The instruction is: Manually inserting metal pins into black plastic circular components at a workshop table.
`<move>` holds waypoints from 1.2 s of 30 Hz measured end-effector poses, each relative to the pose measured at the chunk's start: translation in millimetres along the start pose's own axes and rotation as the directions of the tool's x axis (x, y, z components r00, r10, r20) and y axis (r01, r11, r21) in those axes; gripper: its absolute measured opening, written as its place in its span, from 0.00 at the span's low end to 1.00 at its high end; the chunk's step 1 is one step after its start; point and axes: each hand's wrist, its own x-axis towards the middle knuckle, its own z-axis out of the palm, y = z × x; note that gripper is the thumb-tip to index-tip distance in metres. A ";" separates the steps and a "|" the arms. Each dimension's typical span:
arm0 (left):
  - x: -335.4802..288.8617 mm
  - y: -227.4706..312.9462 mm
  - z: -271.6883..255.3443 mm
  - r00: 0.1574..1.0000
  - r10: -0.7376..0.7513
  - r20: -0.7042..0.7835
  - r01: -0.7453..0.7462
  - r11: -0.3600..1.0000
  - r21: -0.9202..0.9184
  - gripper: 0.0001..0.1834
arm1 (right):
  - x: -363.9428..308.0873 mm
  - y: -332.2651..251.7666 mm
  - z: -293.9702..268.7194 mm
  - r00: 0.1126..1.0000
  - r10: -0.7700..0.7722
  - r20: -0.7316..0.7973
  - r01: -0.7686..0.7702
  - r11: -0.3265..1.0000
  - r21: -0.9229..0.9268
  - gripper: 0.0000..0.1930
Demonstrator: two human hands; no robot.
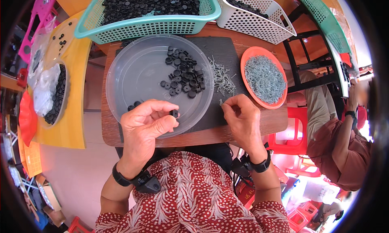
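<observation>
Between thumb and fingertips, my left hand (pixel 142 123) pinches a small black round cap (pixel 174 113) with a hole in it, above the near rim of a clear plastic tub (pixel 133 67). A heap of similar black caps (pixel 183 77) lies in the tub, and a few more sit by my left fingers. My right hand (pixel 244 119) is closed in a pinch right of the tub, with a tiny metal screw (pixel 221 102) showing at its fingertips. Just beyond it, loose silver screws (pixel 223 80) are spread on a dark mat (pixel 221 46).
An orange plate (pixel 244 67) heaped with screws stands at the right table edge. Behind the tub are a teal basket (pixel 158 28) and a white basket (pixel 259 28) of black parts. A yellow table (pixel 75 123) stands left; another person (pixel 340 148) sits at right.
</observation>
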 end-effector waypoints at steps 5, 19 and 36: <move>0.8 -1.7 -0.2 1.000 -0.010 0.009 0.010 1.000 -0.005 0.10 | 10.6 6.9 6.0 0.986 -0.163 -0.038 0.158 0.982 -0.105 0.06; 1.4 -2.8 -1.6 1.000 -0.024 0.000 0.024 1.000 -0.005 0.10 | 13.3 15.5 3.0 0.966 -0.258 -0.014 0.254 0.958 -0.130 0.09; -2.8 -0.4 -0.6 0.994 -0.039 0.098 0.049 0.994 -0.101 0.12 | -8.4 -72.9 12.2 0.966 -0.048 0.255 -0.082 0.875 0.477 0.08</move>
